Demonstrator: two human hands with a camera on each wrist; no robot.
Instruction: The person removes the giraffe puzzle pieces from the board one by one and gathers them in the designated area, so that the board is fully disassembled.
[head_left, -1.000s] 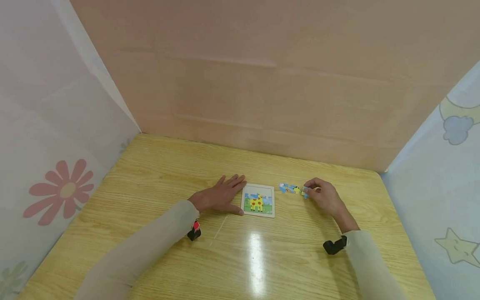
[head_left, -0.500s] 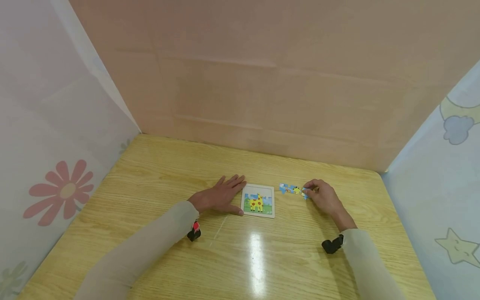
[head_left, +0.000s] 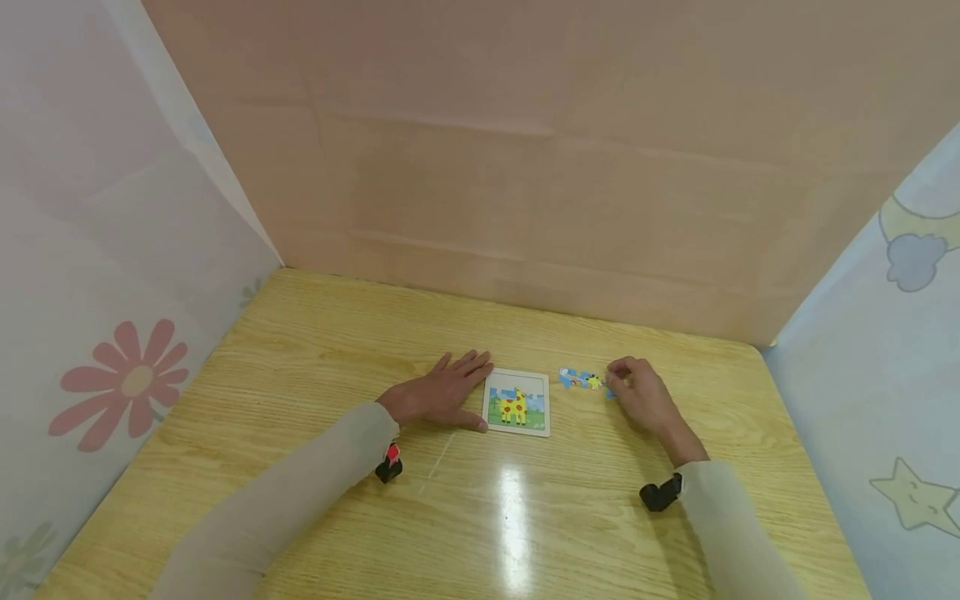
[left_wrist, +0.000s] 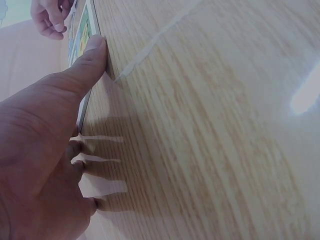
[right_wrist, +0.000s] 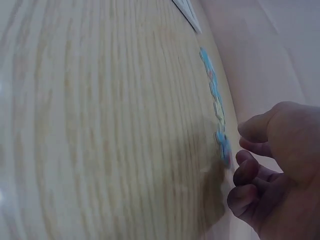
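My left hand (head_left: 442, 392) lies flat with fingers spread at the left side of a square puzzle board (head_left: 543, 429). Its thumb and fingertips touch the frame, as the left wrist view also shows. A yellow giraffe with red spots (head_left: 513, 408) fills the lower part of the board, and the top part is bare white. To the board's right, a short row of blue and yellow puzzle pieces (head_left: 577, 379) lies on the table. My right hand (head_left: 643, 396) pinches the rightmost puzzle piece (head_left: 611, 395) with thumb and index finger; the fingertips hide most of it.
The wood-grain table (head_left: 420, 533) runs back to a tan backdrop (head_left: 480, 183). Pale patterned sheets stand on both sides, with a red flower (head_left: 135, 379) at left and a star (head_left: 915, 493) at right. A bright reflection lies in front of the board.
My right fingers have shifted slightly left over the end puzzle piece, covering more of it, and the right wrist has drawn a little left. The left hand and board stay put.
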